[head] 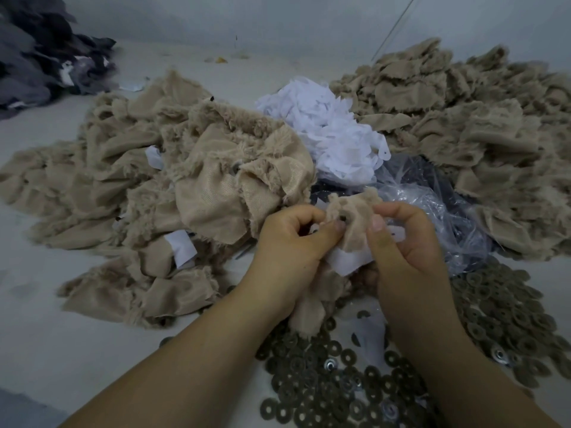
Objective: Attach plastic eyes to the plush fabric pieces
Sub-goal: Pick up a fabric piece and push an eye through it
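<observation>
Both hands hold one small beige plush piece [355, 220] in the middle of the view, above the table. My left hand [290, 245] pinches its left side with thumb and curled fingers. My right hand [404, 242] pinches its right side. A small dark spot, perhaps an eye post, shows in the fabric between my thumbs. A white backing patch [349, 262] hangs under the piece. Dark round washers [333, 381] lie spread over the table below my hands.
A heap of beige plush pieces [173, 186] lies to the left, another beige pile [463, 118] at the right. White cut patches [333, 134] sit between them. A clear plastic bag [448, 217] lies behind my right hand. Dark fabric [40, 57] is stacked at far left.
</observation>
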Available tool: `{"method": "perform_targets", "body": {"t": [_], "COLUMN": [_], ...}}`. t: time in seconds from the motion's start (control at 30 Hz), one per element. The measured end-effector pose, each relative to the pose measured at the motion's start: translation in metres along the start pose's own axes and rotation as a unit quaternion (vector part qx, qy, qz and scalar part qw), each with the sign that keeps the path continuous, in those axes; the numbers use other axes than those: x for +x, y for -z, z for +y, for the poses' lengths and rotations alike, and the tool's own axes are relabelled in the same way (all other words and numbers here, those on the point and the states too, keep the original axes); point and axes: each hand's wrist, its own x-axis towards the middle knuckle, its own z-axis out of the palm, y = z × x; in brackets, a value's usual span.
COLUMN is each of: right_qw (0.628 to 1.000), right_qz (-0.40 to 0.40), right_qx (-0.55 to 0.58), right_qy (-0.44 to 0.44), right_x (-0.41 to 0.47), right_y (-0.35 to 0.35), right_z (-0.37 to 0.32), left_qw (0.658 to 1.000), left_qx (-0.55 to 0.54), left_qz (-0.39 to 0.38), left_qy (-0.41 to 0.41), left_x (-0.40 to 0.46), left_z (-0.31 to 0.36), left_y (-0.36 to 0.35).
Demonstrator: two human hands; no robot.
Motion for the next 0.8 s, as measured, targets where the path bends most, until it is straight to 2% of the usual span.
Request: {"method": "perform_targets", "body": {"t": [0.1, 0.2, 0.27, 0.4, 0.6, 0.8], "right_qw": [0.992, 0.952, 0.922, 0.930, 0.924, 0.931], "right_qz": [0.024, -0.048, -0.089, -0.112, -0.103, -0.122], "right_qx": [0.084, 0.230, 0.290, 0.268, 0.310, 0.290], "right_qy": [-0.096, -0.198, -0.241, -0.224, -0.200, -0.186], "right_x": [0.006, 0.010, 0.009, 0.008, 0.009, 0.008], "right_y": [0.004, 0.006, 0.006, 0.006, 0.005, 0.007], "right_z": [-0.002, -0.010, -0.011, -0.011, -0.012, -0.013], "left_qw": [0.998, 0.989, 0.981, 0.985, 0.993, 0.991], "left_qx": [0.027, 0.088, 0.126, 0.104, 0.061, 0.076], "left_qz": [-0.010, -0.011, -0.010, -0.033, 0.046, 0.037], "left_qy": [-0.062, -0.122, -0.147, -0.133, -0.095, -0.099], "left_x": [-0.003, -0.005, -0.005, -0.006, -0.001, -0.002], "left_z": [0.005, 0.009, 0.010, 0.009, 0.004, 0.003], "left_y": [-0.001, -0.002, -0.002, -0.003, 0.000, -0.003]}}
